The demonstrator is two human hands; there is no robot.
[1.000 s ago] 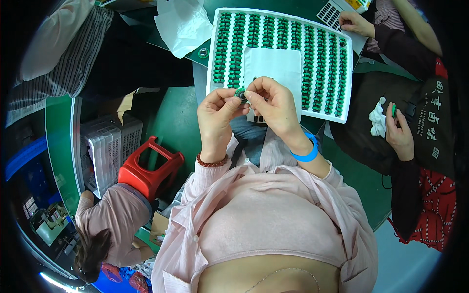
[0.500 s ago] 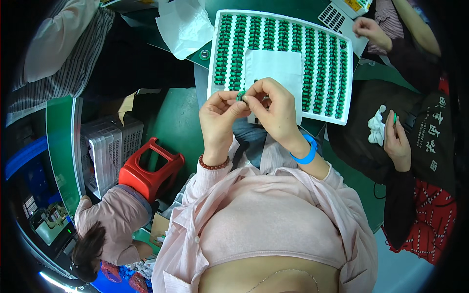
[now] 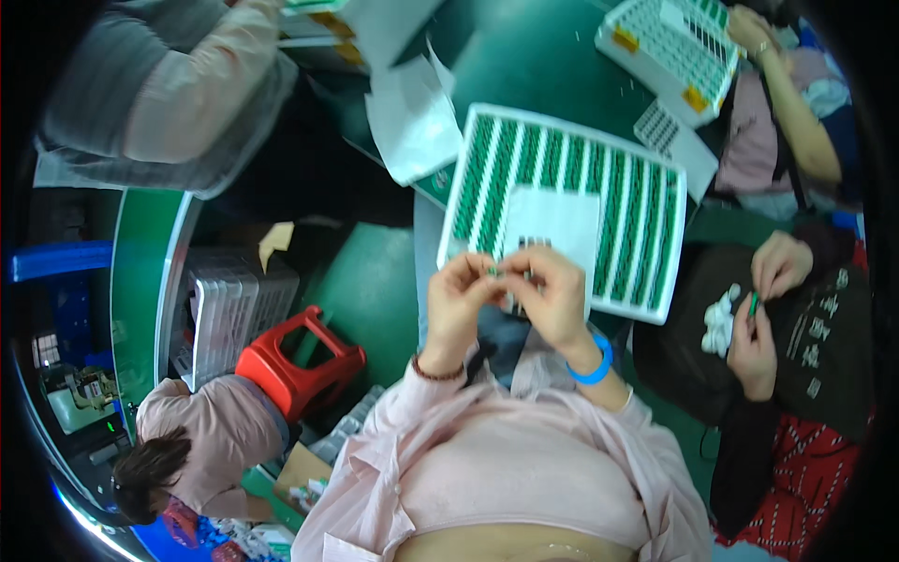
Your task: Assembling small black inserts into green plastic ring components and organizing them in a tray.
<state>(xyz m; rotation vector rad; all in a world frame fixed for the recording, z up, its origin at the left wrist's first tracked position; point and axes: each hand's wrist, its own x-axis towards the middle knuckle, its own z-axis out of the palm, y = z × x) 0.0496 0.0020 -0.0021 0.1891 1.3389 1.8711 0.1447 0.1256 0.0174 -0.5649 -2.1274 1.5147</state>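
Note:
Pinched between the fingertips of both hands is a small green part [image 3: 493, 271], mostly hidden by the fingers. My left hand [image 3: 453, 304], with a beaded bracelet at the wrist, is closed on its left side. From the right, my right hand [image 3: 554, 295], wearing a blue wristband, grips it with thumb and forefinger. Both hands are over the near edge of a white tray [image 3: 653, 316] filled with rows of similar green parts [image 3: 644, 220]. A white sheet [image 3: 562, 211] lies on the tray's middle, partly covered by my fingers.
A co-worker's hands [image 3: 757, 351] hold a green piece at the right, beside crumpled white material [image 3: 719, 323]. Another tray [image 3: 646, 80] stands far right. White paper [image 3: 412, 117] lies left of my tray. A red stool [image 3: 298, 365] and clear crates [image 3: 225, 314] are at left.
The whole view has shifted, so the tray and my hands appear lower. Both hands still pinch the green part. At right, the co-worker's two hands have come together around a green piece.

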